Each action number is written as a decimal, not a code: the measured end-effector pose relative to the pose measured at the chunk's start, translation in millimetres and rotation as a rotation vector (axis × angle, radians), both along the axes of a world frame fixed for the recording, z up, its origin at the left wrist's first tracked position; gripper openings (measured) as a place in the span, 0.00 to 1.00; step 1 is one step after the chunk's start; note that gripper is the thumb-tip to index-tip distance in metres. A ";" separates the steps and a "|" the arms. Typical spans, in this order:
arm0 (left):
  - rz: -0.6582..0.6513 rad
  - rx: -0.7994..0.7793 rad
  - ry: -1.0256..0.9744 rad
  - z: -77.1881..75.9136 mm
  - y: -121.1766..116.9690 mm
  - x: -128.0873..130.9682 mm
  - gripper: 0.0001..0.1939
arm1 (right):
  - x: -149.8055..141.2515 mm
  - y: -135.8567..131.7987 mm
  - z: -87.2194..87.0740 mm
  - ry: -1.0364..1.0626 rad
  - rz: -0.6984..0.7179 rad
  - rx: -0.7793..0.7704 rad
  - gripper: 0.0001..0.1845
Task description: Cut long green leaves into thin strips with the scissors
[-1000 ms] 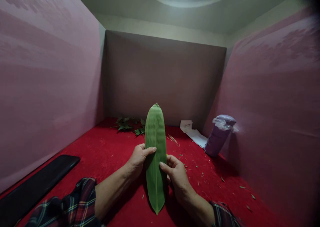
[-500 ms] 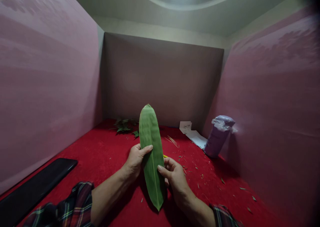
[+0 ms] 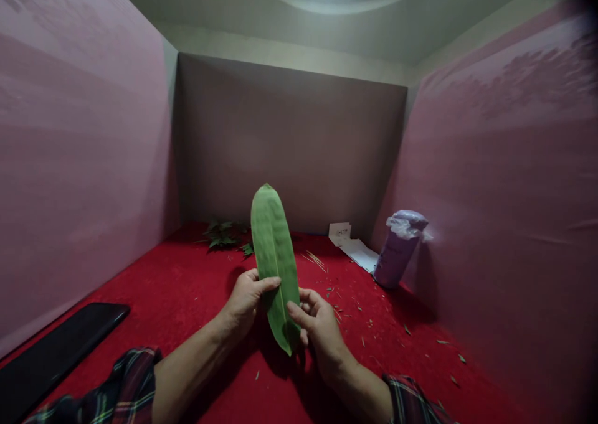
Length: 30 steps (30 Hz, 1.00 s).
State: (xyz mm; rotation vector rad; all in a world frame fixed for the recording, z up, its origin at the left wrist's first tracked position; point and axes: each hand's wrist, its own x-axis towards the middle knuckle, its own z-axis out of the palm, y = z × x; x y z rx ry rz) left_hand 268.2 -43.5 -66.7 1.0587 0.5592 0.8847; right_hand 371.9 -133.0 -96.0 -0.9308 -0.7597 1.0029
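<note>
A long, broad green leaf [image 3: 273,237] stands nearly upright in front of me, its pale midrib facing me and its pointed end low. My left hand [image 3: 246,296] grips its left edge at mid-length, thumb flat on the front and fingers behind. Lower on the right edge, my right hand [image 3: 317,324] pinches the leaf with the thumb in front. The right hand's other fingers curl behind the leaf, partly hidden.
Red cloth [image 3: 187,299] covers the table, with leaf scraps scattered at right. Dark green leaves [image 3: 223,234] and thin sticks [image 3: 315,260] lie toward the back. A purple container [image 3: 397,253] stands beside white papers [image 3: 359,254]. A black flat object [image 3: 60,349] lies at left.
The leaf's lower tip now appears higher and its lower part looks shorter, bent or tilted away. A yellow piece by my right fingers no longer shows. The whole view has shifted slightly.
</note>
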 end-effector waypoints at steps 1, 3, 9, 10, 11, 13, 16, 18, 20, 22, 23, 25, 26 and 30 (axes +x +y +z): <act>0.024 0.008 -0.006 0.1 0.7 -0.2 0.13 | -0.6 -0.1 -0.9 0.022 0.020 -0.015 0.21; 0.026 0.016 -0.027 0.3 0.8 -0.7 0.14 | -1.1 -0.3 -2.7 0.053 0.026 -0.030 0.22; -0.093 0.000 -0.053 -2.0 -0.6 0.3 0.15 | -1.3 -0.3 -2.7 0.041 0.001 -0.009 0.21; -0.085 0.005 -0.043 -2.5 -0.2 0.5 0.15 | -2.0 -0.3 -1.9 0.038 0.012 0.000 0.21; -0.075 0.010 -0.033 -2.9 0.1 0.7 0.14 | -2.8 -0.5 -1.1 0.034 0.023 0.011 0.21; -0.070 0.012 -0.018 -2.8 0.3 0.6 0.14 | -4.4 -1.2 0.7 0.033 0.043 0.034 0.21; -0.095 0.009 -0.012 -1.4 -1.6 0.1 0.14 | -5.0 -2.6 1.9 0.054 0.057 0.038 0.21; -0.130 0.009 -0.017 -0.2 -4.0 -0.2 0.15 | -4.0 -2.8 1.2 0.070 0.047 0.039 0.20; -0.182 0.016 -0.026 1.0 -6.6 -0.3 0.16 | -2.5 -2.3 0.0 0.069 0.010 0.046 0.20; -0.220 0.017 -0.035 1.9 -8.6 -0.1 0.17 | -1.4 -1.6 -0.8 0.058 -0.021 0.042 0.19; -0.224 0.016 -0.039 2.2 -9.2 0.1 0.17 | -1.2 -1.4 -0.9 0.055 -0.027 0.041 0.19; -0.208 0.005 -0.046 2.5 -9.4 0.4 0.17 | -1.5 -1.6 -0.2 0.062 -0.018 0.045 0.19; -0.199 0.001 -0.051 2.4 -9.0 0.4 0.17 | -1.9 -2.0 0.5 0.068 -0.010 0.050 0.20; -0.202 0.005 -0.053 1.5 -6.6 0.1 0.18 | -2.9 -3.9 2.8 0.090 -0.011 0.050 0.19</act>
